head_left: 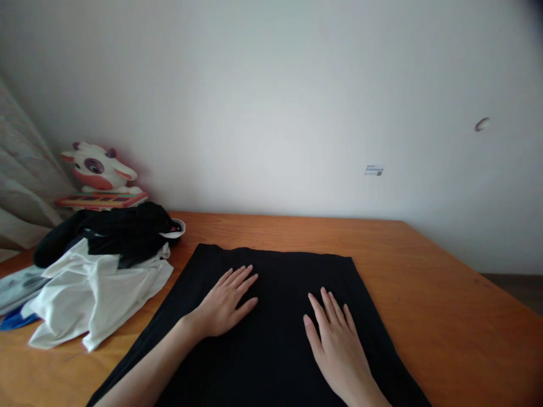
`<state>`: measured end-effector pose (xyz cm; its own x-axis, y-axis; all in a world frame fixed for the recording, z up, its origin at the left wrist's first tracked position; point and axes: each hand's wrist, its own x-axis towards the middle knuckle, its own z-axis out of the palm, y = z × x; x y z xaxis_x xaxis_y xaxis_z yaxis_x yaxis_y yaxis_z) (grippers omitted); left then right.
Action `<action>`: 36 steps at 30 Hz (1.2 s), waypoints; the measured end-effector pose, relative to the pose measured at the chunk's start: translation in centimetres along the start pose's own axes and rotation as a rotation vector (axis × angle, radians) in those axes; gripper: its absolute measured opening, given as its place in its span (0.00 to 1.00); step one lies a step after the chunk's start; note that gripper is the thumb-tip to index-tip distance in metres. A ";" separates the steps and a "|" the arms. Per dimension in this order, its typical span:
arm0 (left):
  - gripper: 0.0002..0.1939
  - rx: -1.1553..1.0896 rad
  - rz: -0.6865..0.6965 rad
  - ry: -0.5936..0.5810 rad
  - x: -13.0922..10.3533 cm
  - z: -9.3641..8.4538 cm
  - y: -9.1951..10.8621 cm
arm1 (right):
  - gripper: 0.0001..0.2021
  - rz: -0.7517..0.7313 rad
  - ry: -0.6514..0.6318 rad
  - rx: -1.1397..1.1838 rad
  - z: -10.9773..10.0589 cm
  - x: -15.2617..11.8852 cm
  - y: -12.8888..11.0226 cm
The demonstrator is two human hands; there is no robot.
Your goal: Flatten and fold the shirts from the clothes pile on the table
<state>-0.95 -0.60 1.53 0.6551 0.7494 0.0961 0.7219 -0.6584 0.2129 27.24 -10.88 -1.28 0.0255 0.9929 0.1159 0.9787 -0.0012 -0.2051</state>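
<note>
A large black cloth (275, 282) is spread over the wooden table, its far edge slightly wavy and its near part running out of the bottom of the view. My left hand (227, 302) rests on the left half of the cloth, fingers apart and pointing forward and to the right. On the right half, my right hand (337, 342) lies palm down with its fingers spread, pointing forward and a little left. Neither hand holds anything.
Crumpled white cloth (97, 291) and black clothing (123, 229) lie piled on the left of the wooden table (424, 294). Behind them is a cow-shaped toy (99, 169) with a keyboard. A curtain (25, 164) hangs at the far left; a wall stands behind the table.
</note>
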 end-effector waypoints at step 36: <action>0.41 0.095 -0.427 0.023 -1.6 -0.3 -9.0 | 0.29 -0.307 -0.151 0.226 -1.3 0.1 -4.9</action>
<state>-8.56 4.17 -0.23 0.2895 0.9563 0.0404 0.9448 -0.2923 0.1479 22.68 -10.90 0.97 -0.3072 0.9495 0.0640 0.8664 0.3068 -0.3939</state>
